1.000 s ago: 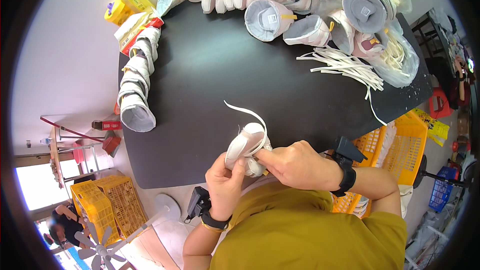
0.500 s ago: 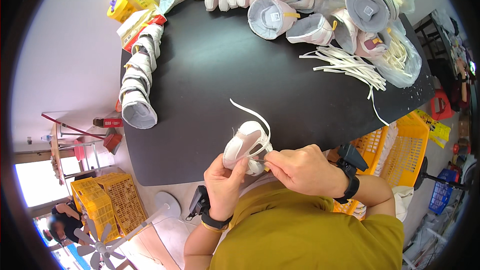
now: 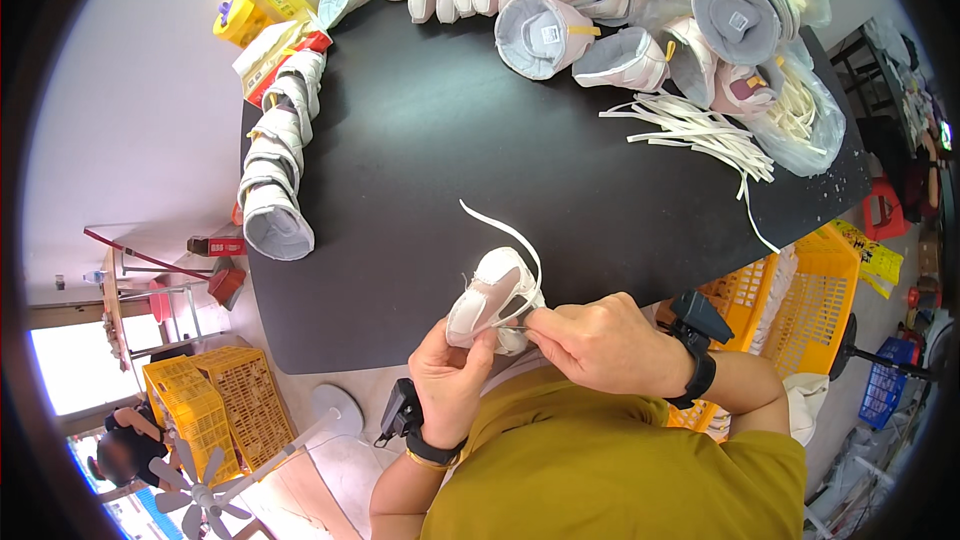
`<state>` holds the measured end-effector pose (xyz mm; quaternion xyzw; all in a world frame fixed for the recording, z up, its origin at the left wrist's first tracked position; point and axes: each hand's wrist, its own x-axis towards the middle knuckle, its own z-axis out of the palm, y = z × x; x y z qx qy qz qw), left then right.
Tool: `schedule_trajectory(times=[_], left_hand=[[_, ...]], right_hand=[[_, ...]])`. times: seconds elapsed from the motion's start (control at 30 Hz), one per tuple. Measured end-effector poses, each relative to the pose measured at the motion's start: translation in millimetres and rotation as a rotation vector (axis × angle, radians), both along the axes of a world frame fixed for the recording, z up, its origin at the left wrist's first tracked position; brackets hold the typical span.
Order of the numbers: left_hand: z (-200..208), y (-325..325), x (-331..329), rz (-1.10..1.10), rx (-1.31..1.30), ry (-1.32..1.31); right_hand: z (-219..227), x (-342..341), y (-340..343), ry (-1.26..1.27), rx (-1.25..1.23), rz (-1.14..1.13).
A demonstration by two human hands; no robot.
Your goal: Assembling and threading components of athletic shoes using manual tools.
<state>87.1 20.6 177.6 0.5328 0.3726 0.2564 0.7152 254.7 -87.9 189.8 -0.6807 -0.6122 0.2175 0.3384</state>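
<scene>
A small white and beige-pink shoe upper (image 3: 484,306) is held near the table's front edge, its toe pointing away from me. My left hand (image 3: 449,368) is closed on its left side, thumb on top. A white shoelace (image 3: 516,235) runs through the upper's right side and arches over it, its free end lying toward the table. At the upper's right edge, the fingers of my right hand (image 3: 600,340) are pinched together. A thin line shows at those fingertips, but what they grip is mostly hidden.
On the black table (image 3: 420,140), nested shoe uppers (image 3: 275,165) line the left edge. More uppers (image 3: 545,35) are piled along the back. Loose white laces (image 3: 695,130) lie at right beside a plastic bag (image 3: 815,130). Yellow crates (image 3: 810,300) stand right of me.
The shoe upper has turned slightly in my left hand. My right hand has shifted a little to the left, closer against the upper, with its fingers still pinched.
</scene>
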Motion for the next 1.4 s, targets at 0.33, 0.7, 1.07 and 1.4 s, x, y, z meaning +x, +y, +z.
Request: schedule_trajectory(times=[0.33, 0.7, 1.07, 1.4], left_hand=[[-3.8, -1.7, 0.8, 0.003, 0.026, 0.029], [-13.6, -7.6, 7.9, 0.085, 0.321, 0.108], [-3.9, 17.2, 19.7, -0.131, 0.548, 0.303], [-13.8, 16.7, 36.1, -0.067, 1.281, 0.342]], right_hand=[[1.2, 1.1, 1.2, -0.008, -0.005, 0.011], [-1.4, -9.6, 6.7, 0.049, -0.053, -0.060], [9.1, 5.6, 27.8, -0.262, -0.116, 0.066], [-2.0, -0.9, 38.9, -0.203, -0.063, 0.042]])
